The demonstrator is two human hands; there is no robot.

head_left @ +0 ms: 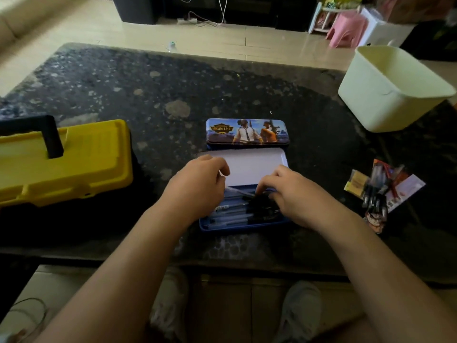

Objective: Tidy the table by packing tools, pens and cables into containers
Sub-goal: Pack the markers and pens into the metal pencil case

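**Head view: pens being settled into the open case**

Head view only is given. An open blue pencil case (243, 220) lies near the front edge of the dark stone table (123, 90), its white-lined lid (249, 167) folded back on the far side, so the tray is left free for loading. Several pens (230, 215) are laid lengthwise inside, side by side, which is judged the only way they fit flat.

A left hand (197, 184) is held curled over the tray's left end, apparently steadying it; whether anything is gripped cannot be told. By the right hand (291, 194), fingertips are pressed onto the dark pen caps, seemingly aligning them.

A second, printed case (247, 131) sits closed just beyond. A closed yellow toolbox (69, 159) stands at the left, a pale tub (393, 87) far right, and loose packaged pens (378, 191) remain unpacked on the right.
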